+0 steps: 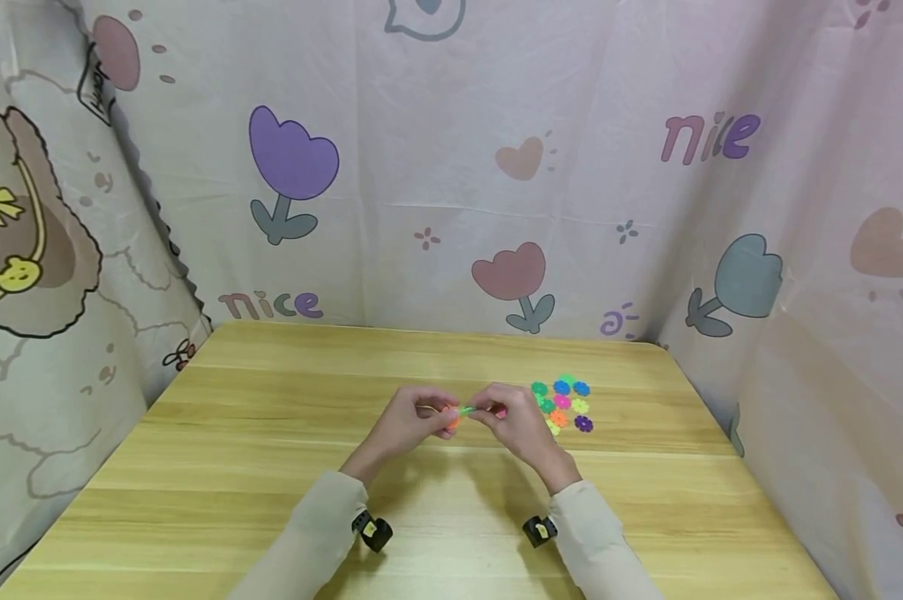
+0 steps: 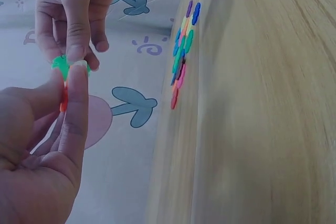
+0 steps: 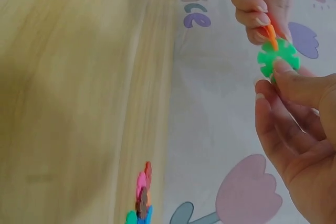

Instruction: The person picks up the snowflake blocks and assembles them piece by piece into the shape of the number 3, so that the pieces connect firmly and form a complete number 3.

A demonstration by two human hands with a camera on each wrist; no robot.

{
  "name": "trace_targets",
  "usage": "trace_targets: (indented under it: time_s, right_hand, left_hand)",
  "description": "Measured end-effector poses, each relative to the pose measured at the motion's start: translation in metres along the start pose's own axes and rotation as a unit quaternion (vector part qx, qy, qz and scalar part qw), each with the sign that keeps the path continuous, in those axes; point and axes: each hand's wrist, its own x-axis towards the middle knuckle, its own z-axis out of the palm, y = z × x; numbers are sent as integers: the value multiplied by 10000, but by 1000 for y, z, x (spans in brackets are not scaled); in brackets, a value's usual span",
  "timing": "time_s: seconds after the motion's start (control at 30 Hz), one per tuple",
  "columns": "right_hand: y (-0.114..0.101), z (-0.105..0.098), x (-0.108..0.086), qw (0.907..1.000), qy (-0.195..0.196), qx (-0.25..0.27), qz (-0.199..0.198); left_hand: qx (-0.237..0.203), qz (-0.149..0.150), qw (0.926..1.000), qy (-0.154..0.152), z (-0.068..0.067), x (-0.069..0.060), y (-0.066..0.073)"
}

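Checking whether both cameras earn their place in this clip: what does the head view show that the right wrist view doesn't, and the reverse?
Only the head view: the beige sleeves, black wrist cameras and a purple disc among the loose pieces.

Only the right wrist view: the notched face of the green disc, and a brown disc.

Both: left hand pinching the orange disc, right hand pinching the green one, wooden table, patterned curtain.

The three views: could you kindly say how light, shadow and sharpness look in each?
Head view: soft shadows and a pale sheen on the light-brown wooden table; left wrist view: soft shading beside the multicoloured flower-shaped discs; right wrist view: dim table shading, the green notched plastic disc readable though slightly soft.
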Motion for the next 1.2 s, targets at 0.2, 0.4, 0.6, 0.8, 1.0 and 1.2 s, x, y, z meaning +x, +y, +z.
trace_targets:
  time_s: [0.2, 0.4, 0.6, 0.8, 1.0, 1.2]
  right_hand:
    - [7, -20, -2, 9969, 53, -91, 776]
    - [19, -44, -5, 9833, -329, -517, 1716]
    - [38, -56, -16, 9641, -910, -954, 2303]
    - [53, -60, -29, 9471, -1368, -1172, 2657]
    - [60, -59, -34, 9321, -1670, -1346, 2918]
    - [62, -56, -36, 9312, -1773, -1321, 2899]
  left_hand:
    - [100, -89, 9998, 141, -6, -3, -1]
    - [157, -40, 9998, 121, -11, -4, -3]
    - [117, -77, 9998, 103, -13, -5, -5]
    - [130, -201, 9997, 76, -14, -6, -5]
    - [185, -172, 9997, -65, -14, -6, -4]
    - [296, -97, 9994, -141, -15, -7, -5]
